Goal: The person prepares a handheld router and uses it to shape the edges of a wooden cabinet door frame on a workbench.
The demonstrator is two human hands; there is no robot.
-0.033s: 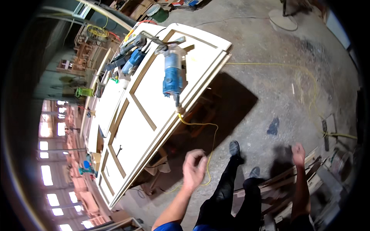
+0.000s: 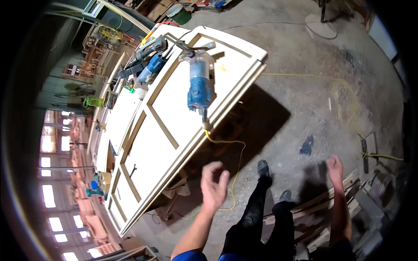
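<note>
Left hand (image 2: 214, 185) raised mid-air at about 6 o'clock, fingers loosely spread and curled, holding nothing. It sits just off the near edge of the pale wooden panelled door (image 2: 174, 126), which lies flat as a counter surface, raised off the floor on supports I can't make out in the shadow beneath.

Right hand (image 2: 335, 167) at about 4 o'clock, out over the concrete floor (image 2: 305, 87), fingers together and slightly bent, empty, touching nothing.

Blue router (image 2: 199, 85) lies on its side on the door near the far end, around 12 o'clock from the left hand. Probably laid down flat so it rests stable and won't roll. Its yellow cord (image 2: 237, 165) hangs off the door edge and loops down past the left hand to the floor.

More power tools (image 2: 150, 61) bunched at the door's 11 o'clock corner, one blue, one grey, likely parked within reach of the work.

Scrap timber pile (image 2: 326, 209) on the floor by the right forearm. Green bucket (image 2: 179, 14) at 12 o'clock, far. No readable labels or signs; too small to tell.
</note>
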